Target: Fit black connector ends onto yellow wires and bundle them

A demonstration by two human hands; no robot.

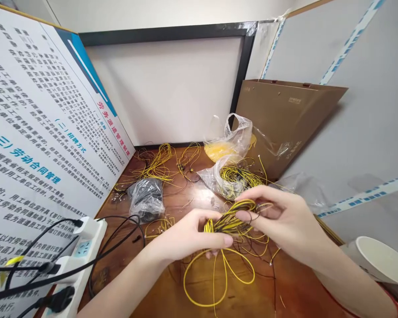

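Observation:
A coiled bundle of yellow and black wires [232, 221] is held above the table in both hands. My left hand [199, 234] grips its left end, thumb along the front. At the right end, my right hand [268, 212] pinches the looped wires between thumb and fingers. Yellow loops [205, 304] hang below my left hand. Behind the bundle lies another heap of yellow and black wires [242, 176], partly in a clear plastic bag.
More yellow wires [161, 161] lie at the back left, near a bagged dark item [146, 198]. A power strip [82, 251] with black cables stands left. A brown paper bag [285, 119] leans right, beyond a bag with yellow contents [219, 150]. A white bin [381, 260] stands lower right.

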